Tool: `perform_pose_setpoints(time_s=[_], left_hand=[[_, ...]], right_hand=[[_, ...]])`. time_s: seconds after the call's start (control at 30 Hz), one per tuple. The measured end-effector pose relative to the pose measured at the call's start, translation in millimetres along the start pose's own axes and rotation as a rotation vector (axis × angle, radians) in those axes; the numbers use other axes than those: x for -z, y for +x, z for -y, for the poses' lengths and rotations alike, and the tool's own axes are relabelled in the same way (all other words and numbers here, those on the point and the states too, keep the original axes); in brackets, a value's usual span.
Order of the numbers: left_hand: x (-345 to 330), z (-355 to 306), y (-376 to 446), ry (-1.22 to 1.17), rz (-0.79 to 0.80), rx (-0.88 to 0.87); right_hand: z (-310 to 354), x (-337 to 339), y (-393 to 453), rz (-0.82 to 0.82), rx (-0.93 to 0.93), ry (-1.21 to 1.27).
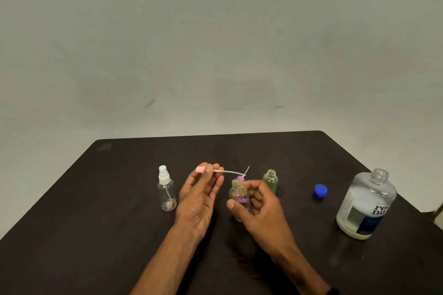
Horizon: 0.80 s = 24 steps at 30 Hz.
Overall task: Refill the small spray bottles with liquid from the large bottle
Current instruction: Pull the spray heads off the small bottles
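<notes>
head view, uncapped bottle (238, 196) in right hand (260, 203)

large bottle (364, 206) label, "re nu" partly readable

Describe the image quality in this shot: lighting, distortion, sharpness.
Head view: dim, flat lighting with soft shadows; wide-angle lens bows the table edges; the whole frame is slightly soft; highlights glint on the large bottle; the clear small bottle in the right hand is hard to outline.
</notes>
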State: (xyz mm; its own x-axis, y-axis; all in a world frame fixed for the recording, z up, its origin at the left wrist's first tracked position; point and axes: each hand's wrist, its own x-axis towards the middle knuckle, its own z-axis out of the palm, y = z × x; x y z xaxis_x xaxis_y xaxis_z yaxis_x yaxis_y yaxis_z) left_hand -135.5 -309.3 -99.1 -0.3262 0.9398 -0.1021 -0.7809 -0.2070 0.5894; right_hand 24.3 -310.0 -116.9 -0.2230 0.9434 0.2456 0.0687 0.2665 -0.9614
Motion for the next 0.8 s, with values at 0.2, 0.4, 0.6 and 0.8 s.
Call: perform_pose_setpoints(time_s=[0.2, 0.4, 0.6, 0.8], left_hand=[[4.0, 14.3, 6.1, 0.195, -0.086, -0.126], [1.8, 28.8, 22.8, 0.818, -0.149, -0.540], [-9.2, 35.2, 44.7, 1.150, -0.239, -0.570], [-15.3, 37.3, 53.2, 1.408, -0.286, -0.517]], right_hand=[[-1.5, -2.0, 0.3, -0.008, 0.011, -0.001], [0.5, -3.0, -2.5, -0.051, 0.059, -0.147], [0.0, -3.0, -4.1, -0.157, 0.125, -0.287], [-5.4, -4.5, -1.9, -0.202, 0.138, -0.324]])
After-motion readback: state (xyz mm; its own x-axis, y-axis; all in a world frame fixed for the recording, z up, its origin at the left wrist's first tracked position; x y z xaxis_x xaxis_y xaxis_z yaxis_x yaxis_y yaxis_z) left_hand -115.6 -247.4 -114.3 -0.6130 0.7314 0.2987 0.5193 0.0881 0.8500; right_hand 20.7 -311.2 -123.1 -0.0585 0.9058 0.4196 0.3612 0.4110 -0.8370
